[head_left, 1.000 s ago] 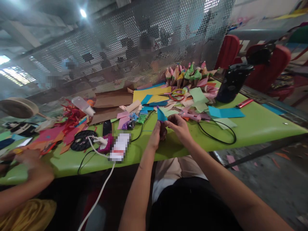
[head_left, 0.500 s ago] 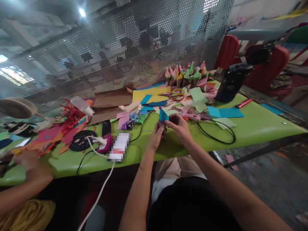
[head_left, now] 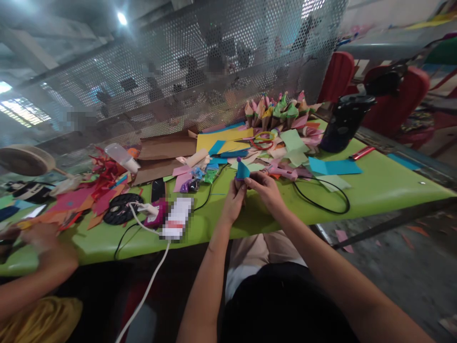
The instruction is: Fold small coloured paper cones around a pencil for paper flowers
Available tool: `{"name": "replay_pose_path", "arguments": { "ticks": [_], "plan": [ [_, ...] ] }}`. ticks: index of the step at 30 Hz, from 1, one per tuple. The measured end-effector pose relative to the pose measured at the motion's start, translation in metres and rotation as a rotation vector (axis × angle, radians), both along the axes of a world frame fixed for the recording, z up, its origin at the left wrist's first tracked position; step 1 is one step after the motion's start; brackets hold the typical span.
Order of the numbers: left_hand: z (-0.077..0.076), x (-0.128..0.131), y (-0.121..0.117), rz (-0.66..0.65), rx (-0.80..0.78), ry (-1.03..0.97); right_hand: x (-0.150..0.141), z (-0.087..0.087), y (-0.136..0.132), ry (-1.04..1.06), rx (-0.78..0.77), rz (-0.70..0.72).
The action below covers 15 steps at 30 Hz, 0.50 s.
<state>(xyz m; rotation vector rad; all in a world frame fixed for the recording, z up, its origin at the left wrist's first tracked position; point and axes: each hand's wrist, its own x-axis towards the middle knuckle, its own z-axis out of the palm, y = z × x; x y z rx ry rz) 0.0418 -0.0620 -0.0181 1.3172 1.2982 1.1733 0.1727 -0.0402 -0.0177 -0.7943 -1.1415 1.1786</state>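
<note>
Between my two hands, just above the table's near edge, stands a small blue paper cone (head_left: 243,170) with a purple ball at its tip. My left hand (head_left: 233,202) is closed around its lower part, which the fingers mostly hide. The fingertips of my right hand (head_left: 267,191) pinch the cone's lower right edge. Behind my right hand lies a pink glue gun (head_left: 283,172) with a black cord running right. Small plastic bags (head_left: 202,180) of purple, black and green bits rest left of the cone.
Several finished paper cones (head_left: 274,114) stand at the back. A black tumbler (head_left: 346,124), a blue paper sheet (head_left: 334,166) and a red cutter (head_left: 362,153) are on the right. On the left are a phone (head_left: 177,219), a power strip (head_left: 156,214) and a co-worker's hand (head_left: 44,238).
The blue cone has turned slightly in my fingers, and both hands have shifted very little. The rest of the table looks the same.
</note>
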Motion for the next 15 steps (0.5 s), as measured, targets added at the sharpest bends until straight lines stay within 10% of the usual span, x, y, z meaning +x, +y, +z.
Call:
{"name": "replay_pose_path", "arguments": {
  "ticks": [15],
  "plan": [
    [0.0022, 0.0002, -0.0020, -0.048, 0.116, 0.158, 0.0011, 0.0012, -0.0001, -0.025, -0.048, 0.055]
  ]
}}
